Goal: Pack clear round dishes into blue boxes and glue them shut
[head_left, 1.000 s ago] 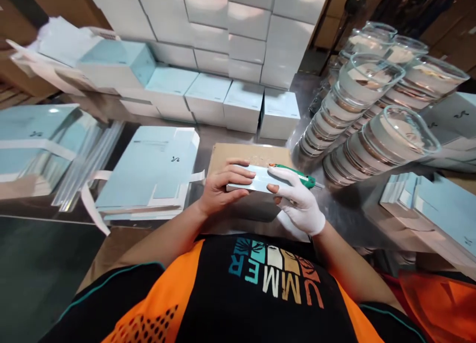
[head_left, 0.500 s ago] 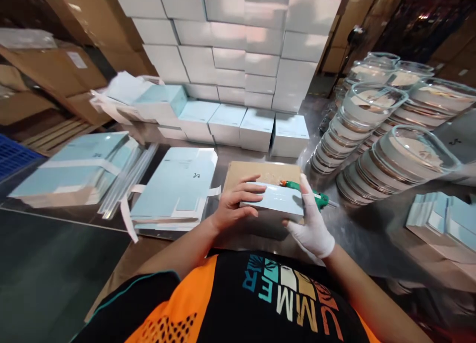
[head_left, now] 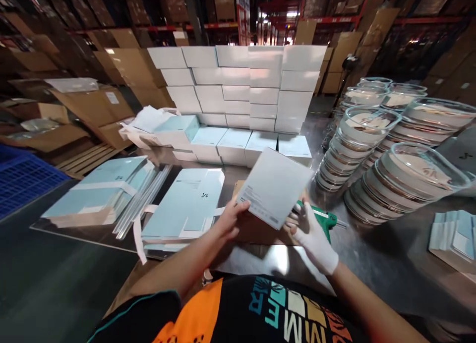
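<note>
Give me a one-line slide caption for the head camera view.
Both hands, bare left hand and gloved right hand, tilt a pale box up beside stacked glass dishes.

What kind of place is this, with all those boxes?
Probably a warehouse packing station. Tall racks of brown cartons fill the background, white boxes are stacked like a wall on the table, and nested glass bowls wait beside them.

A bare left hand (head_left: 230, 221) and a white-gloved right hand (head_left: 310, 231) hold a tilted pale grey cardboard box (head_left: 275, 187) between them, above a brown cardboard sheet (head_left: 256, 229). A green-handled tool (head_left: 322, 218) lies just behind the glove. Flat pale blue folded cartons (head_left: 186, 204) lie left; stacked clear glass bowls (head_left: 405, 182) stand right; a wall of white boxes (head_left: 238, 83) rises behind.
</note>
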Demonstrator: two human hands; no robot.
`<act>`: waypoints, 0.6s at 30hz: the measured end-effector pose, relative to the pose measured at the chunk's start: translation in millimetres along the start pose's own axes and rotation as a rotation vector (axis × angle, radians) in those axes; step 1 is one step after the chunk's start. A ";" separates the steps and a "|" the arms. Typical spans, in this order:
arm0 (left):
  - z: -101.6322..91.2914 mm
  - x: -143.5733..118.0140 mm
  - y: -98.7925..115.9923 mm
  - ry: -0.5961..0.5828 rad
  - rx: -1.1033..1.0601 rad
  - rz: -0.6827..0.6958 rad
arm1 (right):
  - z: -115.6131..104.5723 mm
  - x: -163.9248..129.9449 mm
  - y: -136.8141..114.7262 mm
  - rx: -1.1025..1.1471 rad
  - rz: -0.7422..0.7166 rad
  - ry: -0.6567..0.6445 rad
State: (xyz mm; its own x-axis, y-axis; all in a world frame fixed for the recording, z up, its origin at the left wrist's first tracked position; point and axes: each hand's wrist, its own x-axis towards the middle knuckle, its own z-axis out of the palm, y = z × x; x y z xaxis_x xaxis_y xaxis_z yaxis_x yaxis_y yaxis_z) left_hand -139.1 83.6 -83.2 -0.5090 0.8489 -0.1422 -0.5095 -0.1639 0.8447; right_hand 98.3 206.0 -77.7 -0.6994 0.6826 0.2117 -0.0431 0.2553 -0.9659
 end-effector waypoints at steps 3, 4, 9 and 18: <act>-11.3 49.8 63.3 0.253 0.034 0.226 | -4.8 -17.4 27.6 -0.267 -0.012 -0.180; -17.8 67.8 87.6 0.319 0.047 0.270 | -7.4 -23.7 36.6 -0.366 -0.021 -0.221; -57.3 140.7 189.7 0.596 0.161 0.362 | -11.5 -43.4 57.5 -0.676 -0.223 -0.405; -114.8 181.1 215.8 0.753 0.452 0.096 | -1.0 -38.2 45.0 -0.827 -0.372 -0.420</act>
State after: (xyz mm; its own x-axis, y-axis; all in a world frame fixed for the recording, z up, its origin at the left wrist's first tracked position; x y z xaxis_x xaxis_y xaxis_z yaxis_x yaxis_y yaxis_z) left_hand -420.9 144.2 14.1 -0.9386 0.2595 -0.2273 -0.1986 0.1322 0.9711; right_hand 123.8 192.1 -129.1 -0.9446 0.2059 0.2554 0.0878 0.9088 -0.4078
